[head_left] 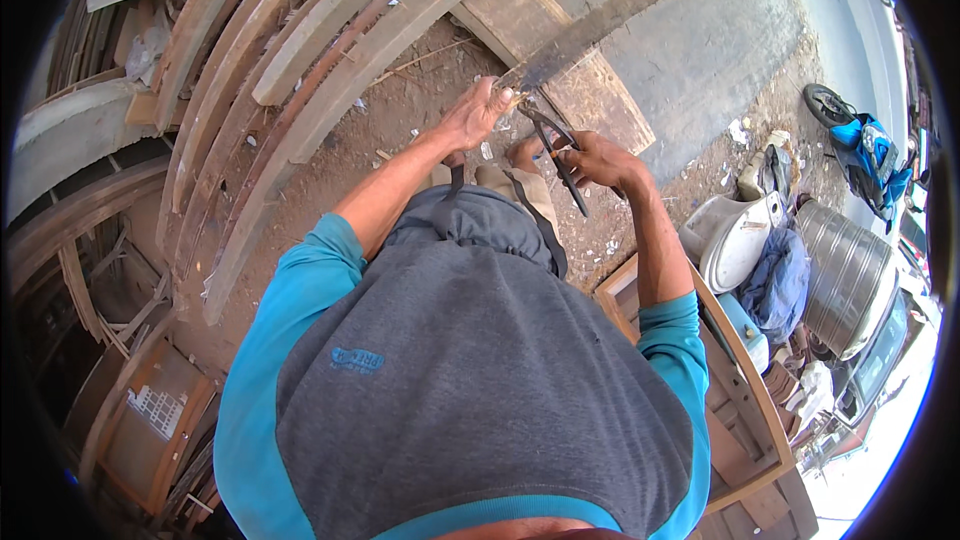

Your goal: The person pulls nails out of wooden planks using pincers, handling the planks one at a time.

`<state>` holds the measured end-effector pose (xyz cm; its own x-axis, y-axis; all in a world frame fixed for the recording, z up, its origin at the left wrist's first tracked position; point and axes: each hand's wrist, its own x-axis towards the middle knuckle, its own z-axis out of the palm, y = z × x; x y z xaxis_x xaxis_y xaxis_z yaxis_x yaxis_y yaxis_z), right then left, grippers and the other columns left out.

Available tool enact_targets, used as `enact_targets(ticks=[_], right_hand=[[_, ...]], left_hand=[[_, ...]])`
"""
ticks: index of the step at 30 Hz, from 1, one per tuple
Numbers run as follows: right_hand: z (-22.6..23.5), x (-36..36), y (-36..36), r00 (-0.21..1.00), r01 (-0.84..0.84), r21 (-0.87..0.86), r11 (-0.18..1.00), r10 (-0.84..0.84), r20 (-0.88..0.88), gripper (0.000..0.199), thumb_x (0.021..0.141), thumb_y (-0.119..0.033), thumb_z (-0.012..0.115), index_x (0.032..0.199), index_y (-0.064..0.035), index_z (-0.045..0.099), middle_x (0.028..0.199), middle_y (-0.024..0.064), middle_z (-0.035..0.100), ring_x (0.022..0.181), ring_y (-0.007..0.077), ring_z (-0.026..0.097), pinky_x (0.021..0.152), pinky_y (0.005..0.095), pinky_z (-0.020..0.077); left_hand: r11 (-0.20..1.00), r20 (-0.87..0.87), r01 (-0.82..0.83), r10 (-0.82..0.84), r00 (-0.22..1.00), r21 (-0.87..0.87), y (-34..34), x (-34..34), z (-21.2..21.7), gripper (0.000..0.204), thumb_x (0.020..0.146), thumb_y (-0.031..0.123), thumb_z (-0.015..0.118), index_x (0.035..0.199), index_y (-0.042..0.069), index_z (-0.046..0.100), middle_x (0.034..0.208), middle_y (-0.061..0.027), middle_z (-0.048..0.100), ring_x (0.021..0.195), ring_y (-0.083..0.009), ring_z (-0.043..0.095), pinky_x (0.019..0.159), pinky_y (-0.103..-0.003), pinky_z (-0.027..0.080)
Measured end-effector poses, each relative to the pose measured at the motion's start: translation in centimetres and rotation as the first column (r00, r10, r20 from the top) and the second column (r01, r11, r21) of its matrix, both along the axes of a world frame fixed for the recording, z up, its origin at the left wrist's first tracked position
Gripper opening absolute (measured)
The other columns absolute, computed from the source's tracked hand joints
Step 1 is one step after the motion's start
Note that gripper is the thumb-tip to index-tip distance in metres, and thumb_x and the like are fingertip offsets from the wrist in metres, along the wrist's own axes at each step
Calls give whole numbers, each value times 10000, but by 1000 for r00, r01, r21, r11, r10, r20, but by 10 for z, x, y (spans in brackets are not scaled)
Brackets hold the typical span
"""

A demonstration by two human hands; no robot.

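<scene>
A long, weathered wooden plank (pixel 640 2) runs from the upper right down to my hands. My left hand (pixel 478 112) grips its near end. My right hand (pixel 598 160) is closed on the handles of dark metal pincers (pixel 556 145), whose jaws sit at the plank's end, right by my left fingers. What the jaws bite on is too small to tell. Both arms wear turquoise sleeves over a grey shirt.
Several long curved timbers (pixel 300 70) lie on the dirt to the left. A flat board (pixel 560 50) lies under the plank. To the right are a wooden frame (pixel 745 380), a white basin (pixel 735 235), a metal drum (pixel 845 275) and a blue motorbike (pixel 865 155).
</scene>
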<state>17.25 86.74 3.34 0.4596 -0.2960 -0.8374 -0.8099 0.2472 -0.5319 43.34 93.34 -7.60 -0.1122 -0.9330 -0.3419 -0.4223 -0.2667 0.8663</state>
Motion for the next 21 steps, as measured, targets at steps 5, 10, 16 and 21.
enact_targets(ticks=[5,10,16,21], right_hand=[[9,9,6,1000,2,6,1000,-2,-22,344,1085,-318,533,1042,17,596,776,54,659,650,143,685,609,347,573],[-20,8,39,931,314,197,929,-342,125,299,1073,-298,558,981,-25,636,679,41,631,550,123,579,513,296,452],[-53,20,78,793,551,301,778,-601,101,327,1072,-300,555,905,-20,579,666,42,573,554,151,559,529,327,472],[-48,64,113,716,672,122,730,-683,145,387,1077,-381,547,876,-50,547,687,15,542,578,139,548,540,321,485]], left_hand=[[999,-40,-44,43,998,-32,-2,-1,4,889,1008,745,310,1346,-57,494,1296,-336,577,1276,-481,534,1069,-497,432],[966,41,56,-68,997,251,-26,11,2,849,990,721,444,1332,-47,564,1267,-328,625,1241,-464,583,1039,-495,463],[988,-77,-38,50,996,150,-24,-2,-5,830,984,716,465,1298,-41,597,1185,-320,666,1174,-449,632,998,-480,479],[987,-51,-129,135,990,99,-19,-2,-6,803,1004,702,433,1252,-39,621,1146,-316,675,1134,-462,637,960,-484,483]])
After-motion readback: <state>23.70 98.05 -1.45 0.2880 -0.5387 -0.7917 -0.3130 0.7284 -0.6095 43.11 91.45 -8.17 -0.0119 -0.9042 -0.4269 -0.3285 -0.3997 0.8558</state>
